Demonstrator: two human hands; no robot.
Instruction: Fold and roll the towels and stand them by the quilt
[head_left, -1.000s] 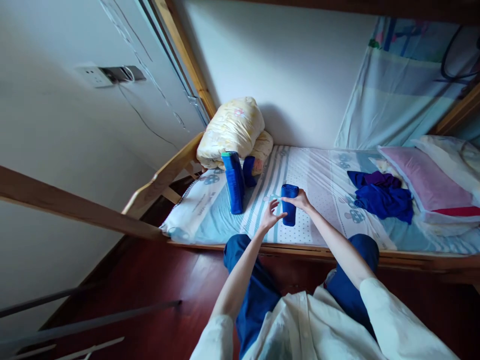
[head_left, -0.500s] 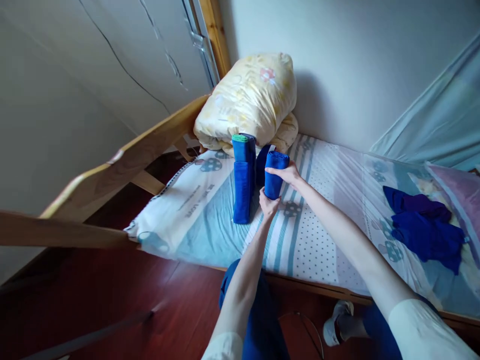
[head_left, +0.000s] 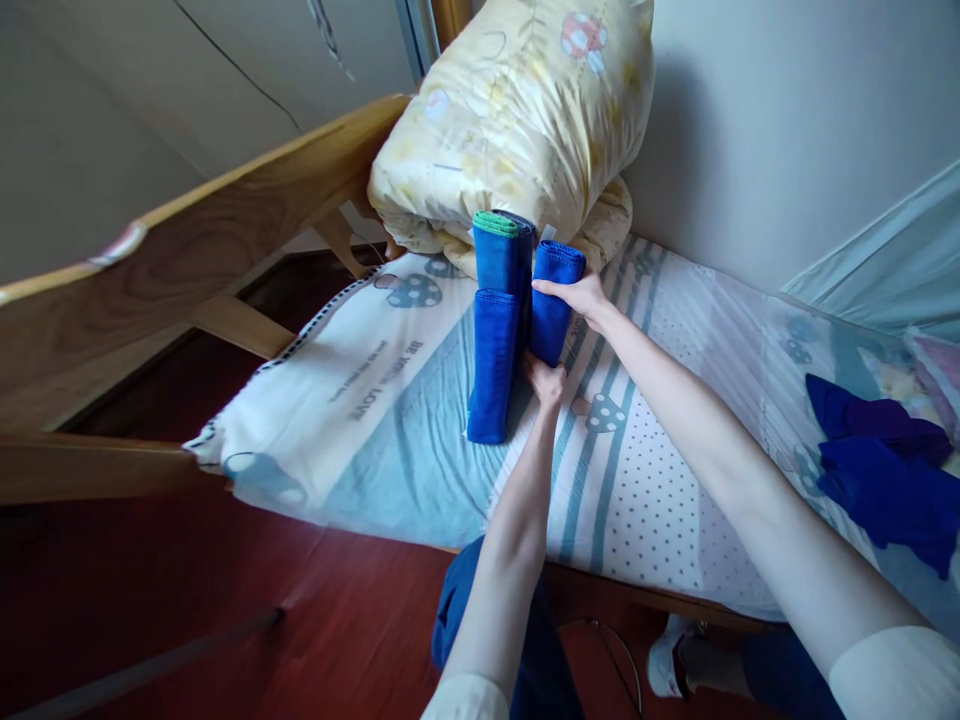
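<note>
A rolled blue towel [head_left: 553, 305] is held against a row of other rolled blue towels [head_left: 496, 330] standing on the striped mattress [head_left: 390, 400]. My right hand [head_left: 581, 297] grips its upper end from the right. My left hand [head_left: 546, 379] holds its lower end from below. The tallest roll in the row has a green edge at its top. The row leans toward a folded yellow quilt [head_left: 517, 120] at the end of the bed.
A wooden bed rail [head_left: 187, 260] runs along the left. A heap of loose blue and purple cloths [head_left: 885, 470] lies on the mattress at the right. A white wall is behind the bed. Dark red floor lies below, with my knees by the bed edge.
Both hands carried the rolled blue towel from the middle of the mattress leftward to the row of rolls by the quilt. The view moved closer to that end.
</note>
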